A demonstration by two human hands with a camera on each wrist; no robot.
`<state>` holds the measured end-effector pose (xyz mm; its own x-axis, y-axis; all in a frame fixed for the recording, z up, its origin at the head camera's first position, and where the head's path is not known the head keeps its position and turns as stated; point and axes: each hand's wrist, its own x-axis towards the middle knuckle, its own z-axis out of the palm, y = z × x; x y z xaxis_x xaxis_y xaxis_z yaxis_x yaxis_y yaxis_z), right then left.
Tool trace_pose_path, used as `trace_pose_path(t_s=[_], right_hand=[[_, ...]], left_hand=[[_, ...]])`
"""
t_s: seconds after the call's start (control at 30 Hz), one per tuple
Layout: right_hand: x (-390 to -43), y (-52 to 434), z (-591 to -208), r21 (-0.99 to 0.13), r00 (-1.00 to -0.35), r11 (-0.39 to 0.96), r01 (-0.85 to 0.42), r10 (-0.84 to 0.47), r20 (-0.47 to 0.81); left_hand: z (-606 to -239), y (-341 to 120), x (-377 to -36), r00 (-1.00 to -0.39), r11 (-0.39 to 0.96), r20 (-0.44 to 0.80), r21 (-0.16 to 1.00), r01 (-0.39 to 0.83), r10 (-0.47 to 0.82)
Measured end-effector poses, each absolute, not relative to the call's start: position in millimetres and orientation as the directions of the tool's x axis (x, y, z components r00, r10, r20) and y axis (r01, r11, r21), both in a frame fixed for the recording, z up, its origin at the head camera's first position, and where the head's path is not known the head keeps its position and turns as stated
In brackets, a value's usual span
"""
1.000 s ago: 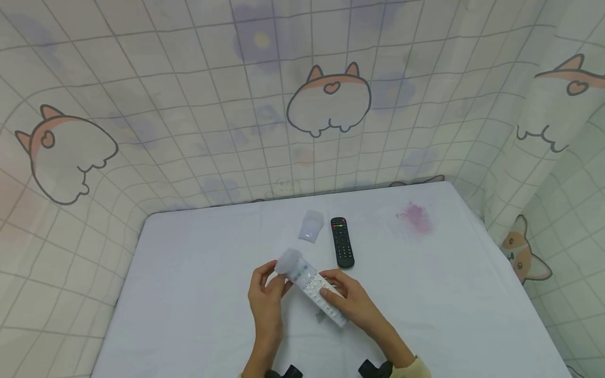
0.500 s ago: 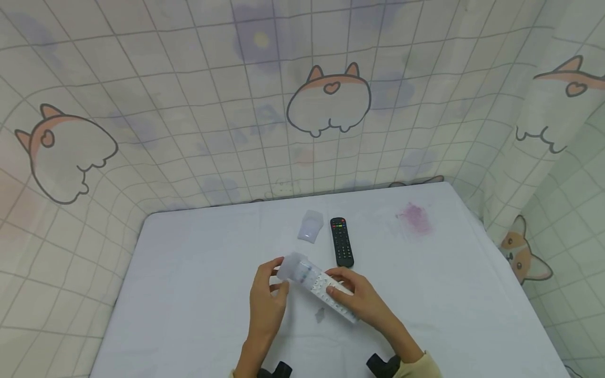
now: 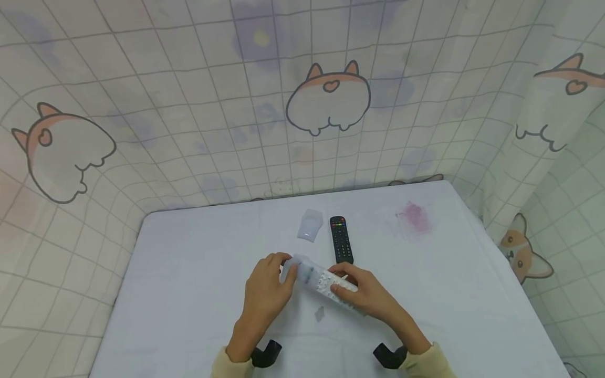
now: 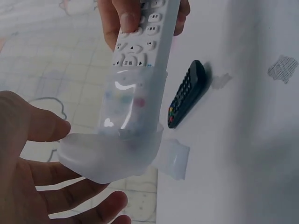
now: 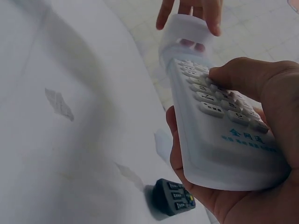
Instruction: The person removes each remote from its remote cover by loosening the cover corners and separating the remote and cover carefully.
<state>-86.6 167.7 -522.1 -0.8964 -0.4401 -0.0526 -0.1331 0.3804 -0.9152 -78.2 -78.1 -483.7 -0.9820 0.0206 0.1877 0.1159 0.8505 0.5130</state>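
Observation:
My right hand (image 3: 347, 283) grips the lower half of a white remote (image 3: 326, 282), thumb on its buttons (image 5: 219, 74). A translucent silicone cover (image 4: 117, 144) sits over the remote's top end, loose and baggy beyond it. My left hand (image 3: 283, 269) pinches that loose end of the cover (image 3: 296, 266), thumb (image 4: 46, 128) on one side and fingers (image 5: 198, 11) on the other. The remote (image 4: 142, 46) is held a little above the white table (image 3: 198, 273). The far tip of the remote is hidden inside the cover (image 5: 187, 30).
A black remote (image 3: 341, 239) lies just behind my hands, with a second translucent cover (image 3: 310, 226) to its left. A small grey scrap (image 3: 320, 313) lies under the white remote. A pink stain (image 3: 416, 216) marks the back right. Patterned cloth walls (image 3: 302, 105) enclose the table.
The cover has slid further down over the white remote's top. My left hand has turned over the cover's end, and both hands have shifted slightly away from me.

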Motion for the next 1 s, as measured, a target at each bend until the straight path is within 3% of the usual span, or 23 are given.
trace_pose_path(t_s=[0.4, 0.6, 1.0], right_hand=[[-94, 173, -512, -0.841, -0.862, 0.469, -0.271, -0.506, -0.005], [-95, 179, -505, -0.819, -0.851, 0.488, -0.302, -0.525, 0.001], [-99, 194, -498, -0.863, -0.803, 0.421, -0.279, -0.595, -0.030]], left_hand=[[-483, -81, -95, -0.928, 0.922, 0.287, 0.236, 0.307, 0.236], [-479, -87, -100, -0.914, 0.889, 0.264, 0.259, 0.376, 0.309], [-480, -98, -101, -0.908, 0.837, 0.260, 0.365, 0.407, 0.328]])
